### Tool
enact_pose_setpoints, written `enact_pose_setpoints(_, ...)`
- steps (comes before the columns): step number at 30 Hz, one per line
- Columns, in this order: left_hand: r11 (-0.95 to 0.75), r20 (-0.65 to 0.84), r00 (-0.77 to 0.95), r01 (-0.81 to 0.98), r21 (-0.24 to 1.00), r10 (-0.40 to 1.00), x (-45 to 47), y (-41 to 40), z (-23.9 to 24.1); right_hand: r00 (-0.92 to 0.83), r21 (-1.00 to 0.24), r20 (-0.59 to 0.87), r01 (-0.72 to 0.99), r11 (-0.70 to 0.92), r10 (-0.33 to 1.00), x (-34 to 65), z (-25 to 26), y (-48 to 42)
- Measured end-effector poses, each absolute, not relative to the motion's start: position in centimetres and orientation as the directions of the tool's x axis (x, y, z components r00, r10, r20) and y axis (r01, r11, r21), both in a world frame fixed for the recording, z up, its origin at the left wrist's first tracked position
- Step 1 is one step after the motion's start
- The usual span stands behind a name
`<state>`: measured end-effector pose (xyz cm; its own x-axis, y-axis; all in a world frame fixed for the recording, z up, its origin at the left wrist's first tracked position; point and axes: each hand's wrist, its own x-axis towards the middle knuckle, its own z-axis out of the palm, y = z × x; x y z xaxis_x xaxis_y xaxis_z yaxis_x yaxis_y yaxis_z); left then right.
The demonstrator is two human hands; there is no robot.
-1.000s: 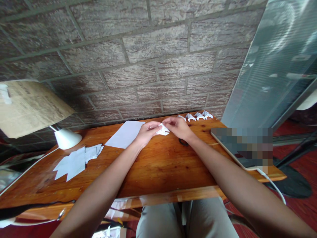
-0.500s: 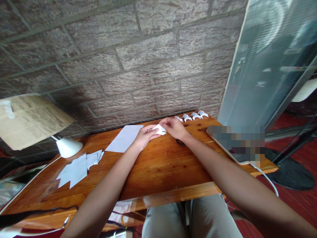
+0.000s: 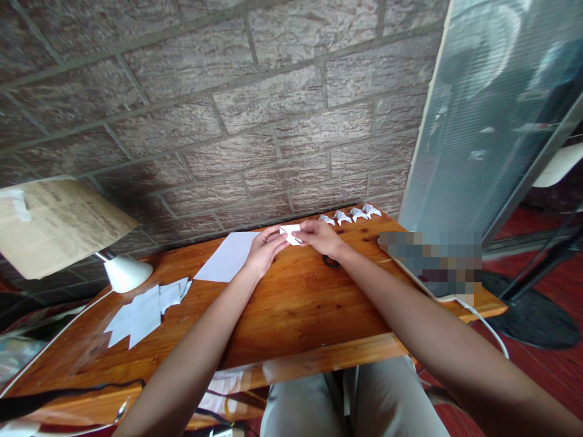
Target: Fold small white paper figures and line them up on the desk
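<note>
A small folded piece of white paper [image 3: 290, 232] is held above the table between both hands. My left hand [image 3: 265, 250] pinches its left side, thumb on the near face. On its right side, my right hand [image 3: 321, 237] grips it with thumb and fingers closed. Several folded white paper figures [image 3: 342, 217] stand in a row behind and to the right of my right hand. A white sheet [image 3: 228, 258] lies flat just left of my left hand.
Cut paper pieces [image 3: 146, 312] lie at the left, near a lamp [image 3: 127, 273] with a paper shade. A dark ring-shaped item [image 3: 331, 261] lies by my right wrist. A partly blurred device [image 3: 423, 267] with a white cable sits at the right edge. A brick wall [image 3: 273, 121] rises behind the wooden table [image 3: 291, 309].
The folded paper has turned in my hands, so a flatter face with a fold line shows. My right hand has shifted slightly lower along its right side.
</note>
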<state>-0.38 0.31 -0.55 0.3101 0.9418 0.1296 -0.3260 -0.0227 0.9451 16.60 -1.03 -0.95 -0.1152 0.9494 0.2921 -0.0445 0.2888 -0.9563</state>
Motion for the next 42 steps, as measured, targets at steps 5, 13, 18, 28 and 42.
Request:
enact_pose_setpoints(5, -0.126, 0.219, 0.268, -0.327, 0.937, 0.938, -0.2, 0.5, -1.1, -0.166, -0.959, 0.273, -0.117, 0.256, 0.947, 16.3, -0.9, -1.4)
enact_pose_setpoints(13, -0.094, 0.243, 0.35, -0.393, 0.915, 0.905, 0.2, -0.1, -0.8, -0.095, -0.946, 0.311, -0.132, 0.297, 0.946, 16.0, -0.3, -1.9)
enact_pose_setpoints(18, -0.118, 0.24, 0.278, -0.393, 0.912, 0.93, 0.1, 0.1, -0.8, -0.159, -0.971, 0.226, -0.112, 0.21, 0.961, 16.2, -0.2, -1.9)
enact_pose_setpoints(28, -0.129, 0.255, 0.274, -0.406, 0.905, 0.927, 0.3, 0.1, -1.0, -0.162, -0.973, 0.223, 0.029, 0.23, 0.961, 16.7, -0.2, -1.8)
enact_pose_setpoints(42, -0.278, 0.345, 0.308, -0.241, 0.93, 0.887, -0.5, 0.9, -0.8, -0.299, -0.893, 0.36, 0.165, 0.42, 0.884, 17.4, 0.1, -1.9)
